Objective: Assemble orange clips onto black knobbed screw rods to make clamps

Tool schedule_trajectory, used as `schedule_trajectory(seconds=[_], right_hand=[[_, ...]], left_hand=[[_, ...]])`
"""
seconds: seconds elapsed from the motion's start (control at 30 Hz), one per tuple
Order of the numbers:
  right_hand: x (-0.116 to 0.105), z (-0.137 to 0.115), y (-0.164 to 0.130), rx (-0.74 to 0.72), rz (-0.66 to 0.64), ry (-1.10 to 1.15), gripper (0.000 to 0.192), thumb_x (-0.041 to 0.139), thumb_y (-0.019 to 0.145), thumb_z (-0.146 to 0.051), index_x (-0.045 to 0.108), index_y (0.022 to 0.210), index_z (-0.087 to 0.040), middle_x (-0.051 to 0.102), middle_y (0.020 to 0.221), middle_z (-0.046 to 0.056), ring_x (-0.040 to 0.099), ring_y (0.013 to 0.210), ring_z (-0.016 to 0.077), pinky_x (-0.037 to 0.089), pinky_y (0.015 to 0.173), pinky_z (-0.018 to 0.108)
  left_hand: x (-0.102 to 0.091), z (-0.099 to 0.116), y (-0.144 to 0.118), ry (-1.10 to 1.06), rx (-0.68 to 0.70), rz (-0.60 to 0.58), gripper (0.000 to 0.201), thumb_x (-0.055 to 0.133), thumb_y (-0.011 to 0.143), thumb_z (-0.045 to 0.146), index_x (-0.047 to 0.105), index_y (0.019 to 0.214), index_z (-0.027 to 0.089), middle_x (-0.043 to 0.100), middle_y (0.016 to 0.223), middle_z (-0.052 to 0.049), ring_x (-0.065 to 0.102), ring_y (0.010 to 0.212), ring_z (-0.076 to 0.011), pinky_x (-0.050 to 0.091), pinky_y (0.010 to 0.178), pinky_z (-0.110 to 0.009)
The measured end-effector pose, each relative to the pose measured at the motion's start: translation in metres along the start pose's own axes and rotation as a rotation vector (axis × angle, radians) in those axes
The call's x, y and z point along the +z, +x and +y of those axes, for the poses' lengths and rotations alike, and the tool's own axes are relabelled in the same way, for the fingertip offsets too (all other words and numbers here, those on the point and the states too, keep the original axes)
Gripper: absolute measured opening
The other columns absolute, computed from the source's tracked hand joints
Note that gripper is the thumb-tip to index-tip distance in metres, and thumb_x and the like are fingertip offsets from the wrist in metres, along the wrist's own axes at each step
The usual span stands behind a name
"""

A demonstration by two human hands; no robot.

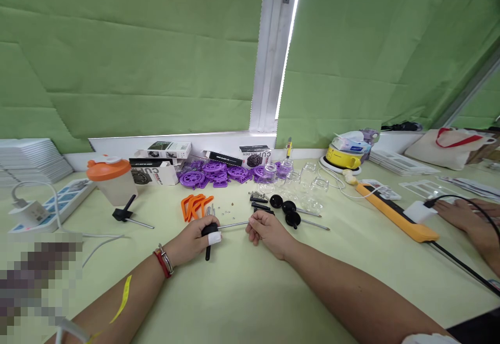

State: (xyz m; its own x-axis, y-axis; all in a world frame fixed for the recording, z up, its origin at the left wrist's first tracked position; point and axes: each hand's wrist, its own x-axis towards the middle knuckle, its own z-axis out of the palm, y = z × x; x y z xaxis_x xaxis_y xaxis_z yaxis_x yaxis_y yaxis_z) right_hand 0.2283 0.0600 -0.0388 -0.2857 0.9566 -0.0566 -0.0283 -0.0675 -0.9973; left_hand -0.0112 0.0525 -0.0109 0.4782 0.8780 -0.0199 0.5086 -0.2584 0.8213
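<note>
Centre of frame, just below middle: left hand (195,240) clenched around a black handle (209,240), whose lower end sticks out below the fist; thumb tip wrapped in white tape. A thin metal rod (233,224) runs from the handle rightward to the right hand (265,233), whose fingertips pinch its far end. The rod spans the gap between the fists, above the pale green table (242,292). Orange clips (194,205) lie just above the left hand; black knobs (288,208) up-right of the right. Another person's hand (464,216) rests at the right edge.
</note>
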Motion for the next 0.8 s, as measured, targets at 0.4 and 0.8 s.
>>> schedule_trajectory(seconds=[0.4,0.8], right_hand=[[0.0012,-0.0019,0.0004,0.008,0.002,0.067,0.037,0.056,0.079,-0.053,0.051,0.081,-0.017,0.059,0.071,0.002,0.055,0.054,0.0115,0.042,0.048,0.026],[0.0004,0.0000,0.0006,-0.005,-0.007,0.050,0.032,0.059,0.078,-0.048,0.048,0.078,-0.018,0.060,0.073,0.001,0.055,0.054,0.0111,0.042,0.049,0.026]], left_hand=[[0.0007,-0.0010,0.0003,-0.034,-0.023,0.016,0.030,0.052,0.083,0.047,0.051,0.092,0.019,0.040,0.068,0.004,0.037,0.054,-0.0097,0.034,0.049,-0.022],[0.0010,-0.0008,-0.0004,-0.039,-0.033,0.006,0.030,0.052,0.083,0.047,0.050,0.092,0.019,0.040,0.068,0.005,0.037,0.052,-0.0085,0.034,0.047,-0.021]])
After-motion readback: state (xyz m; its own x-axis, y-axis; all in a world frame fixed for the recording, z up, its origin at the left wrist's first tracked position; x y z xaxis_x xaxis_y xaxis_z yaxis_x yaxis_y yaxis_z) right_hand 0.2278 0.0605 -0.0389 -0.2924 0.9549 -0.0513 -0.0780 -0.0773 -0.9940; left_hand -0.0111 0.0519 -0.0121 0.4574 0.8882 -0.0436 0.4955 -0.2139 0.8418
